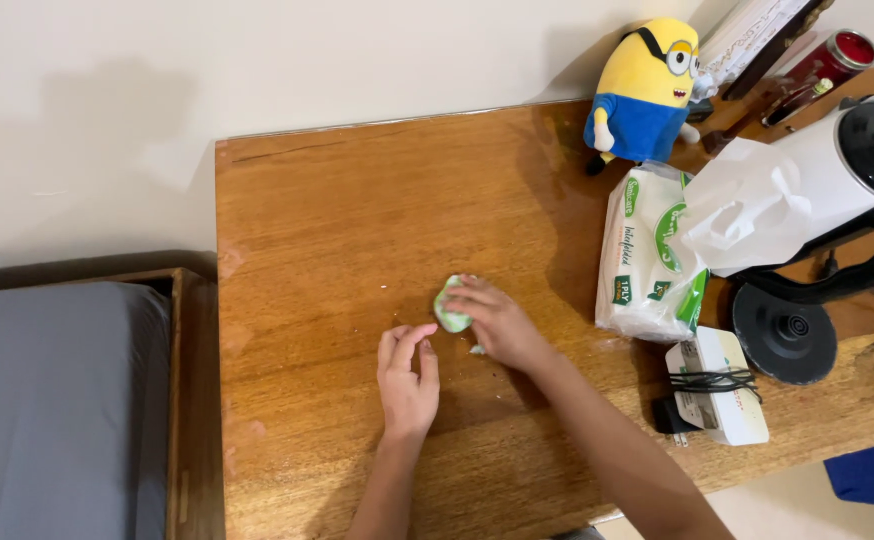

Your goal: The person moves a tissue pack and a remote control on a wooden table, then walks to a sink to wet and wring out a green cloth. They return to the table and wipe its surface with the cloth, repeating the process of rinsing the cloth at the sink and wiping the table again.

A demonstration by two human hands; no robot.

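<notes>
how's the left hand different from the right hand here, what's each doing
The right hand presses on a small green and white wad; the left hand holds nothing. The right hand reaches further up the wooden table, while the left hand lies flat nearer the front edge. Both are bare and rest on the table.

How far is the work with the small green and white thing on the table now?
Done: a tissue already sticks out of the tissue pack. In hand: the right hand presses a small green and white wad onto the wooden table; the left hand lies flat beside it, empty. Left: a small white scrap lies by the right hand.
</notes>
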